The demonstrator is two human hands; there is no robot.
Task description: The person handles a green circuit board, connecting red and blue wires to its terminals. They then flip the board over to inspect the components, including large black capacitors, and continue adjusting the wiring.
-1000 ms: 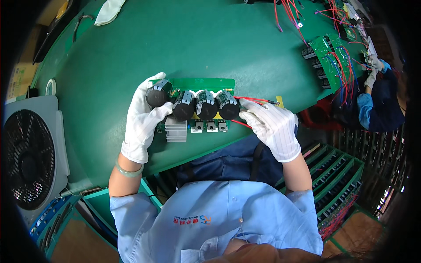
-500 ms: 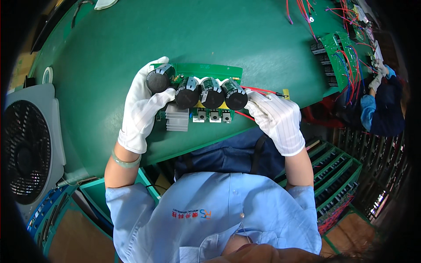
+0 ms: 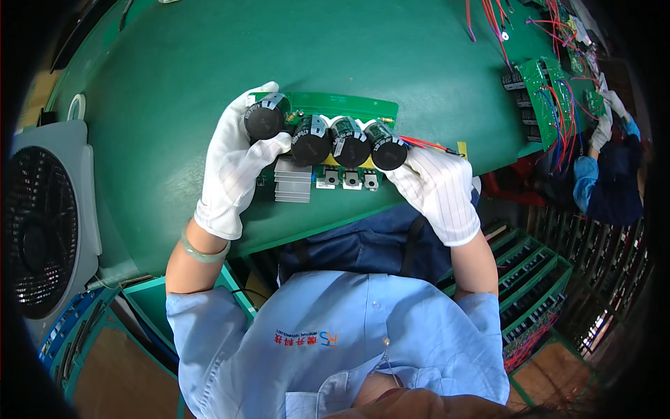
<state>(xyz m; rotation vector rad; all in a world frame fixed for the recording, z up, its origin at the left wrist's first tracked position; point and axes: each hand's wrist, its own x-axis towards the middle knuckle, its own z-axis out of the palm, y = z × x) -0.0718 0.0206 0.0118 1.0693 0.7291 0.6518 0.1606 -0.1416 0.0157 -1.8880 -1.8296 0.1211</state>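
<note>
A green circuit board (image 3: 342,103) is held over the near part of the green bench (image 3: 174,84), tilted so that its four large black capacitors (image 3: 351,143) and finned heat sink (image 3: 292,180) face the wearer; whether its lower edge is rested on the bench cannot be told. Its left end is gripped by the gloved left hand (image 3: 232,164), closed around it with the thumb laid across just below the leftmost capacitor. The gloved right hand (image 3: 440,185) is held at the other end, fingers bent together; whether the board's edge or the red wires (image 3: 422,144) are pinched there cannot be told. The step in hand seems to be the handling and checking of the board and its leads. For the next move, a firm left grip and careful gathering of the wires, without tugging at their joints, appear to be called for. Farther right, a wired board (image 3: 536,84) is seen on the bench; at far left, a grey fan (image 3: 52,216) is stood.
</note>
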